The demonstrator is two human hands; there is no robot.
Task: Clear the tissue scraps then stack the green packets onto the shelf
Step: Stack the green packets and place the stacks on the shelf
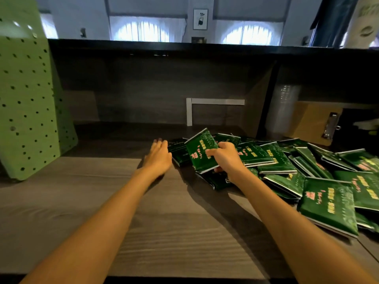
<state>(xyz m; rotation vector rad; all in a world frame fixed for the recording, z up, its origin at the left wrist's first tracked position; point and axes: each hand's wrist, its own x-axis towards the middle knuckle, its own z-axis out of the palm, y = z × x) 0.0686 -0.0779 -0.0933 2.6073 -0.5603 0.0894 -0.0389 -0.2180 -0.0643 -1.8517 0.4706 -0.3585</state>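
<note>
A heap of green packets (291, 171) with pink and yellow print spreads over the right half of the wooden counter (102, 201). My right hand (225, 155) grips one green packet (202, 150) by its right edge and holds it tilted above the heap's left end. My left hand (159, 155) reaches forward with straight fingers, its fingertips beside a dark green packet (178, 151) lying flat at the heap's left edge. The dark shelf recess (143, 95) lies behind, under a black top board. No tissue scraps are visible.
A green pegboard panel (26, 99) stands at the left of the counter. A white L-shaped strip (205, 103) is fixed to the back wall. A brown clipboard (315, 124) and a stack of clear plastic cups (285, 107) sit in the right compartment.
</note>
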